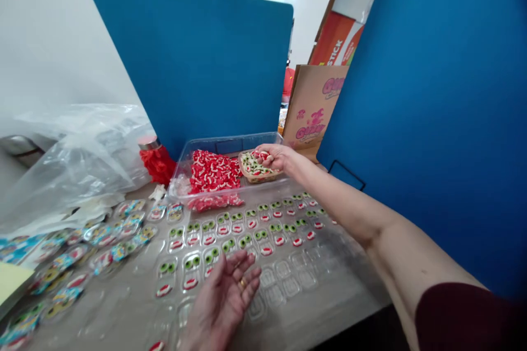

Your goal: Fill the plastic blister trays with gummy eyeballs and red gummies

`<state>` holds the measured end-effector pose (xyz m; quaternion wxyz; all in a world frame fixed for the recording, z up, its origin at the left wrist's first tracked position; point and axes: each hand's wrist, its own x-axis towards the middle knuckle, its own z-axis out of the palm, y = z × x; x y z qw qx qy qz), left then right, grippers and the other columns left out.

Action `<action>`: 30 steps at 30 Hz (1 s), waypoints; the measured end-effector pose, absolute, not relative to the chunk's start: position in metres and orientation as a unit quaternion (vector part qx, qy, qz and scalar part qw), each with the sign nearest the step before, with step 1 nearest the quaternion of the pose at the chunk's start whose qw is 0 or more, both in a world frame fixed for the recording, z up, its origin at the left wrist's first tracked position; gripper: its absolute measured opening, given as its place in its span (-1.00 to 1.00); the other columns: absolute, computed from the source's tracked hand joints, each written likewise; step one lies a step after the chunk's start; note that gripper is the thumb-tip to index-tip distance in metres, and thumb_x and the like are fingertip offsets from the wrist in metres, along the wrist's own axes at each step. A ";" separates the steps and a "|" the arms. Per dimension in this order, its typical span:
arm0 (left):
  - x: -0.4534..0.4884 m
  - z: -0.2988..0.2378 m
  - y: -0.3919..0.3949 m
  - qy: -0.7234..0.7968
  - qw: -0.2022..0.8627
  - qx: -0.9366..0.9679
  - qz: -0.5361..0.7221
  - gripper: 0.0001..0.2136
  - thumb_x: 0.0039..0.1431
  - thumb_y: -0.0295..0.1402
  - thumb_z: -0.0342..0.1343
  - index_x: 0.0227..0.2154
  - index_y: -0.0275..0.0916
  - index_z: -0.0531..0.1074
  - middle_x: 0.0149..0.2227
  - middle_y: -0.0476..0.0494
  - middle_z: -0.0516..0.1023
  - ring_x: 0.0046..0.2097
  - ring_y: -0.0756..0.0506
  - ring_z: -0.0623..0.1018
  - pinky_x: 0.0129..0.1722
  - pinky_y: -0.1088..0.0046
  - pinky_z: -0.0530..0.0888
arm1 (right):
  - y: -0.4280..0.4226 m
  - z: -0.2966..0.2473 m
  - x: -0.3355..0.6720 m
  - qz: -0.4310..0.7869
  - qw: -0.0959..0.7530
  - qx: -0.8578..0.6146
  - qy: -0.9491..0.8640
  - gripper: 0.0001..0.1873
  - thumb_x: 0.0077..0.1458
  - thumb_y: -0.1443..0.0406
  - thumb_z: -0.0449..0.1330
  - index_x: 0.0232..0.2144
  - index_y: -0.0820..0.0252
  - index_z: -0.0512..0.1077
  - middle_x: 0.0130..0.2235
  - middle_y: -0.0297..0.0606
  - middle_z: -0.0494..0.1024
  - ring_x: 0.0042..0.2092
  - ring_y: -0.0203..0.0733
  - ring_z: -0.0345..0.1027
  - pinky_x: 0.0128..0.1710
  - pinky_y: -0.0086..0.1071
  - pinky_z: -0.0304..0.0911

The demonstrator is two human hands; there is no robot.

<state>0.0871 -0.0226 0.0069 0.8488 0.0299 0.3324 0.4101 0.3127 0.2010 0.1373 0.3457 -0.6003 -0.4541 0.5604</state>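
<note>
The right hand (275, 158) is stretched forward into a small bowl (263, 178) of green candies (252, 165), fingers curled down onto the heap. At this distance it cannot be told whether they have closed on any pieces. The bowl stands inside the right end of a clear bin (230, 142), beside a pile of red candies (212, 171) that fills the rest of it.

The left hand (224, 299) lies released, palm up and fingers loosely spread, over the near edge of a clear tray (296, 279). Turned up like that, it looks ready to serve as a cup, not a grip.

The tray lies flat on the tabletop (362, 285), between the person and the bin. Its long axis runs left to right, its far edge nearly parallel to the bin's long side. Its far and middle rows hold green eye pairs and red mouths; the nearest cells and those at the right are bare. With the bin touching or just beyond the far edge, both candy piles are probably within one arm's reach of every cell.

To the left, sealed packs (102, 241) lie scattered, with a crumpled plastic bag (74, 170) behind them. Blue screens (197, 60) wall in the tabletop, and cartons (315, 104) show in the gap between them.
</note>
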 end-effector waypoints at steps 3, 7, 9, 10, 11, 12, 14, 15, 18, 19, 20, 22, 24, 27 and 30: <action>0.099 0.026 -0.032 0.268 0.869 -0.032 0.416 -0.58 0.39 -0.14 -0.09 -0.13 -0.42 0.49 -0.07 -0.48 0.59 0.03 -0.36 0.59 0.02 0.09 0.53 | 0.124 0.113 0.264 0.593 0.324 -0.530 -0.512 -0.88 0.03 0.47 0.10 -0.37 0.19 0.31 -0.55 -0.43 0.31 -0.57 -0.39 0.14 -0.66 -0.58 -0.11; 0.096 0.037 -0.042 0.227 0.871 -0.087 0.427 -0.51 0.39 -0.04 -0.18 -0.12 -0.38 0.46 -0.16 -0.42 0.61 -0.11 -0.33 0.64 -0.09 -0.01 0.57 | 0.021 0.063 0.213 0.421 0.230 -0.471 -0.740 -0.86 0.00 0.45 0.08 -0.39 0.18 0.41 -0.47 -0.40 0.34 -0.47 -0.35 0.14 -0.49 -0.48 0.04; 0.087 0.032 -0.047 0.253 0.858 -0.122 0.431 -0.61 0.41 -0.16 -0.17 -0.13 -0.36 0.45 -0.25 -0.31 0.62 -0.24 -0.21 0.65 -0.21 0.18 0.60 | -0.015 0.045 0.199 0.283 0.177 -0.428 -0.840 -0.82 0.06 0.46 0.05 -0.36 0.20 0.43 -0.32 -0.30 0.41 -0.38 -0.31 0.16 -0.40 -0.44 0.08; 0.082 0.027 -0.050 0.273 0.848 -0.136 0.434 -0.66 0.41 -0.25 -0.17 -0.15 -0.36 0.44 -0.29 -0.27 0.62 -0.29 -0.16 0.65 -0.26 0.26 0.61 | -0.028 0.039 0.195 0.233 0.152 -0.402 -0.872 -0.81 0.10 0.46 0.04 -0.32 0.21 0.43 -0.25 -0.25 0.41 -0.33 -0.28 0.18 -0.36 -0.42 0.11; 0.077 0.022 -0.053 0.292 0.838 -0.146 0.437 -0.71 0.39 -0.32 -0.15 -0.17 -0.37 0.45 -0.33 -0.24 0.61 -0.33 -0.14 0.64 -0.30 0.32 0.60 | -0.038 0.037 0.191 0.203 0.128 -0.379 -0.894 -0.80 0.14 0.45 0.03 -0.27 0.22 0.43 -0.20 -0.21 0.41 -0.28 -0.26 0.20 -0.32 -0.41 0.13; 0.072 0.016 -0.056 0.308 0.829 -0.152 0.442 -0.74 0.37 -0.38 -0.13 -0.19 -0.37 0.45 -0.38 -0.21 0.59 -0.37 -0.12 0.63 -0.33 0.35 0.60 | -0.044 0.038 0.188 0.193 0.109 -0.363 -0.905 -0.81 0.17 0.43 0.03 -0.22 0.23 0.43 -0.17 -0.18 0.41 -0.24 -0.23 0.22 -0.27 -0.39 0.15; 0.063 0.005 -0.062 0.322 0.818 -0.153 0.452 -0.78 0.33 -0.43 -0.09 -0.25 -0.37 0.46 -0.46 -0.16 0.55 -0.45 -0.10 0.60 -0.40 0.37 0.59 | -0.051 0.046 0.182 0.221 0.074 -0.342 -0.910 -0.82 0.18 0.38 0.09 -0.17 0.23 0.42 -0.15 -0.18 0.42 -0.16 -0.20 0.24 -0.19 -0.37 0.18; 0.059 0.001 -0.065 0.321 0.816 -0.153 0.456 -0.79 0.33 -0.43 -0.08 -0.29 -0.36 0.46 -0.49 -0.15 0.54 -0.49 -0.10 0.58 -0.44 0.38 0.58 | -0.053 0.053 0.179 0.248 0.057 -0.336 -0.907 -0.84 0.16 0.36 0.12 -0.18 0.22 0.42 -0.16 -0.20 0.44 -0.14 -0.18 0.26 -0.17 -0.35 0.19; 0.050 -0.006 -0.078 0.307 0.813 -0.160 0.468 -0.78 0.35 -0.38 -0.05 -0.37 -0.31 0.44 -0.50 -0.14 0.55 -0.52 -0.10 0.57 -0.50 0.36 0.57 | -0.054 0.071 0.171 0.326 0.028 -0.339 -0.882 -0.88 0.17 0.37 0.09 -0.29 0.21 0.44 -0.24 -0.25 0.48 -0.18 -0.19 0.30 -0.17 -0.34 0.19; 0.048 -0.006 -0.083 0.300 0.812 -0.165 0.472 -0.78 0.35 -0.37 -0.05 -0.37 -0.30 0.44 -0.49 -0.15 0.56 -0.49 -0.11 0.59 -0.47 0.34 0.58 | -0.055 0.073 0.169 0.355 0.028 -0.344 -0.869 -0.85 0.17 0.39 0.06 -0.31 0.21 0.45 -0.27 -0.27 0.49 -0.20 -0.21 0.32 -0.17 -0.35 0.20; 0.045 -0.005 -0.088 0.294 0.812 -0.170 0.473 -0.78 0.36 -0.37 -0.04 -0.36 -0.30 0.44 -0.46 -0.16 0.58 -0.45 -0.13 0.61 -0.43 0.30 0.60 | -0.056 0.072 0.168 0.385 0.036 -0.354 -0.852 -0.82 0.17 0.41 0.04 -0.33 0.20 0.45 -0.28 -0.29 0.50 -0.22 -0.23 0.33 -0.18 -0.37 0.21; 0.041 -0.002 -0.099 0.286 0.813 -0.180 0.474 -0.78 0.38 -0.34 -0.06 -0.31 -0.30 0.45 -0.39 -0.20 0.62 -0.35 -0.18 0.65 -0.34 0.21 0.63 | -0.060 0.066 0.167 0.444 0.063 -0.383 -0.808 -0.79 0.16 0.43 0.03 -0.32 0.19 0.47 -0.31 -0.33 0.52 -0.25 -0.27 0.36 -0.21 -0.41 0.23; 0.037 0.002 -0.111 0.290 0.809 -0.188 0.475 -0.76 0.39 -0.31 -0.06 -0.26 -0.30 0.47 -0.33 -0.24 0.64 -0.29 -0.21 0.66 -0.26 0.12 0.63 | -0.066 0.054 0.168 0.493 0.109 -0.415 -0.757 -0.80 0.11 0.43 0.07 -0.29 0.18 0.49 -0.33 -0.36 0.53 -0.29 -0.30 0.38 -0.25 -0.44 0.26; 0.033 0.002 -0.128 0.314 0.804 -0.190 0.468 -0.77 0.38 -0.30 -0.03 -0.23 -0.30 0.48 -0.35 -0.23 0.63 -0.31 -0.20 0.66 -0.19 0.04 0.62 | -0.081 0.037 0.172 0.548 0.189 -0.452 -0.678 -0.80 0.04 0.39 0.14 -0.25 0.16 0.49 -0.32 -0.37 0.55 -0.33 -0.31 0.40 -0.29 -0.44 0.30; 0.033 -0.007 -0.144 0.326 0.822 -0.182 0.431 -0.80 0.36 -0.34 0.01 -0.21 -0.34 0.49 -0.35 -0.26 0.64 -0.34 -0.20 0.67 -0.23 0.10 0.63 | -0.098 0.026 0.176 0.599 0.220 -0.480 -0.603 -0.84 0.05 0.32 0.16 -0.28 0.15 0.50 -0.40 -0.39 0.53 -0.39 -0.32 0.39 -0.36 -0.45 0.31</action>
